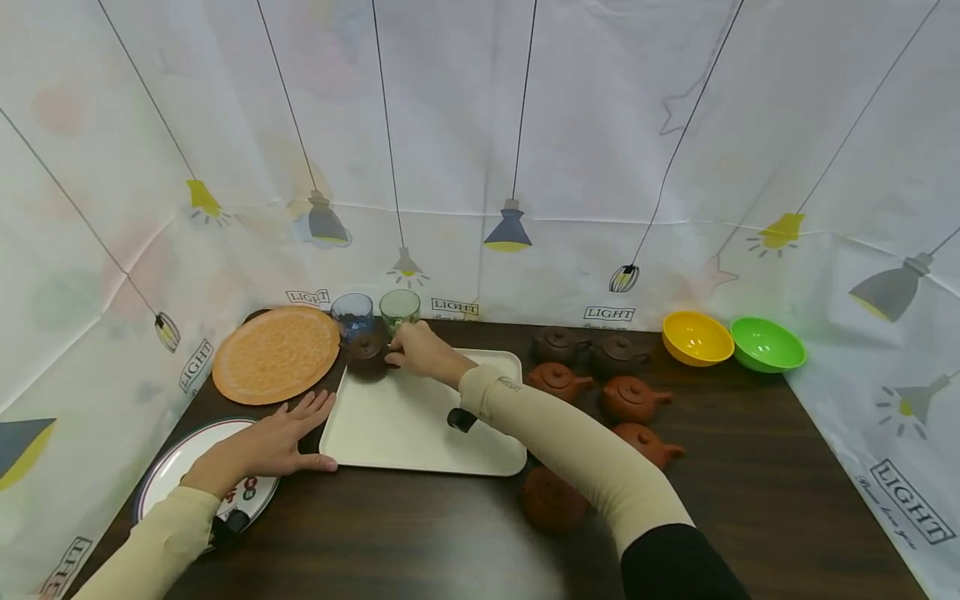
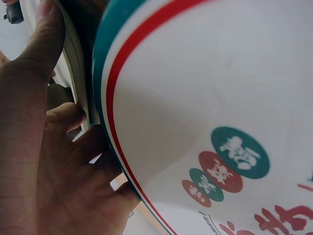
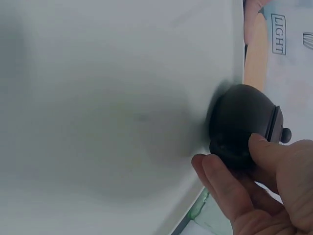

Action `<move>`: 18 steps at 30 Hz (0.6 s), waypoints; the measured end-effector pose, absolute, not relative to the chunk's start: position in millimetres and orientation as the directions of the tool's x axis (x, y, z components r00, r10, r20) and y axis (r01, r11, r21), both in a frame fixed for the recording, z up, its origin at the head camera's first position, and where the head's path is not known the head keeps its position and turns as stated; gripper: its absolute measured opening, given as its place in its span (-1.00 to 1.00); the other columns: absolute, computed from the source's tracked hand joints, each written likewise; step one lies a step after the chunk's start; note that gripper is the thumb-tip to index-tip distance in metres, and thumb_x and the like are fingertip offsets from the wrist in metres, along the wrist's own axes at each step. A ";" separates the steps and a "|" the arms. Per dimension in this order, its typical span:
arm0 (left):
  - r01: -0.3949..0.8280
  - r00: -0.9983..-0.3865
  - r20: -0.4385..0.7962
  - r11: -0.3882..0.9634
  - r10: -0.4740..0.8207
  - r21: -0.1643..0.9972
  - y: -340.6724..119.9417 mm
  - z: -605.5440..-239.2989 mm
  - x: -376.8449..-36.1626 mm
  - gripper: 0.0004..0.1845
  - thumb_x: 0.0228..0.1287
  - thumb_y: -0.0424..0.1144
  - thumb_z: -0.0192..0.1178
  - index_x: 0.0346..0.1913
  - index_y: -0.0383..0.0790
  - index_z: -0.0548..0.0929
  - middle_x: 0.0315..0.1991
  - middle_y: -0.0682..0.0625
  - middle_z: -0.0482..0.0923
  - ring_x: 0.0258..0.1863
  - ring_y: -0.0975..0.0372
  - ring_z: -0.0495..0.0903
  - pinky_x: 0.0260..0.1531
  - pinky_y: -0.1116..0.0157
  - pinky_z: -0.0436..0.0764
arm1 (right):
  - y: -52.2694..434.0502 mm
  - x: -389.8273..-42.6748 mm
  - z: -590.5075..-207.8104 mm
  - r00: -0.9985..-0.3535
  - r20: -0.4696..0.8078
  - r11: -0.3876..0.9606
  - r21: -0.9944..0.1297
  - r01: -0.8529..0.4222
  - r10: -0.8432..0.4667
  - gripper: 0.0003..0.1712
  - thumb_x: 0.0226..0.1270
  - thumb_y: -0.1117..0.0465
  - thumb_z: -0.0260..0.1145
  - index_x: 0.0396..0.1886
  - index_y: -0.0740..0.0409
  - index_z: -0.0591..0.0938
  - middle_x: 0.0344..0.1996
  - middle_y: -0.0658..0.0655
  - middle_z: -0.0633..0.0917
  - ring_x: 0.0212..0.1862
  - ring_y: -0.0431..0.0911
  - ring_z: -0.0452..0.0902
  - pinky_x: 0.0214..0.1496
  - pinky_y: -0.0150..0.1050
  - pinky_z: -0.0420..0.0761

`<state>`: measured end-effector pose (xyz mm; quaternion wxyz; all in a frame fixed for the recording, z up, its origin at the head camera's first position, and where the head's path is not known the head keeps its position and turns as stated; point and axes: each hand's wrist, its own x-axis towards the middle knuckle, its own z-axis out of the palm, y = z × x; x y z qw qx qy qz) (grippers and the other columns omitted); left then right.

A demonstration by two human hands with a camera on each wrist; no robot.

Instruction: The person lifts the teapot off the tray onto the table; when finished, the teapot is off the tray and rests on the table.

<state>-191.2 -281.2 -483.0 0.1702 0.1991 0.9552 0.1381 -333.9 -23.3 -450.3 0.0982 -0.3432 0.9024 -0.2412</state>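
A cream rectangular tray (image 1: 420, 421) lies on the dark table. At its far left corner stands a dark brown teapot (image 1: 366, 353), and my right hand (image 1: 414, 348) grips it with curled fingers; in the right wrist view the fingers (image 3: 234, 188) wrap round the teapot (image 3: 242, 122) on the tray (image 3: 98, 107). My left hand (image 1: 281, 437) lies flat with straight fingers against the tray's left edge, over a white plate (image 1: 180, 467) with a red and green rim. The left wrist view shows that plate (image 2: 205, 98) close beside my palm (image 2: 44, 166).
An orange round platter (image 1: 276, 353) lies at the back left, with a blue glass (image 1: 352, 314) and a green glass (image 1: 400, 308) behind the tray. Several more clay teapots (image 1: 626, 398) stand to the right. A yellow bowl (image 1: 697, 337) and a green bowl (image 1: 767, 343) sit far right.
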 end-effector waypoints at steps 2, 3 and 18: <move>0.333 -0.863 -0.272 0.884 0.427 0.329 -280.8 -482.7 -191.0 0.23 0.34 0.42 0.30 0.73 -0.35 0.04 0.73 -0.41 -0.04 0.70 -0.37 0.00 0.54 -0.49 0.07 | -26.2 -332.3 -451.9 -0.775 -0.021 0.675 -0.507 -0.536 -0.632 -0.56 0.61 0.16 0.36 -0.47 0.35 0.84 -0.76 -0.08 0.51 -0.70 -0.27 0.29 -0.58 -0.45 0.28; 0.333 -0.862 -0.273 0.884 0.426 0.329 -280.9 -482.3 -191.0 0.23 0.34 0.42 0.30 0.73 -0.35 0.04 0.73 -0.41 -0.04 0.70 -0.37 0.00 0.54 -0.49 0.07 | -27.9 -331.3 -451.9 -0.786 -0.021 0.684 -0.509 -0.523 -0.617 -0.55 0.60 0.16 0.37 -0.48 0.35 0.84 -0.78 -0.09 0.49 -0.70 -0.27 0.29 -0.58 -0.44 0.27; 0.315 -0.863 -0.288 0.888 0.415 0.333 -278.7 -482.0 -191.2 0.24 0.32 0.41 0.32 0.73 -0.34 0.03 0.73 -0.42 -0.06 0.69 -0.39 -0.02 0.56 -0.49 0.04 | -9.2 -322.1 -437.7 -0.793 -0.014 0.682 -0.521 -0.513 -0.608 -0.62 0.62 0.21 0.34 -0.40 0.32 0.88 -0.70 0.01 0.61 -0.70 -0.24 0.34 -0.55 -0.45 0.25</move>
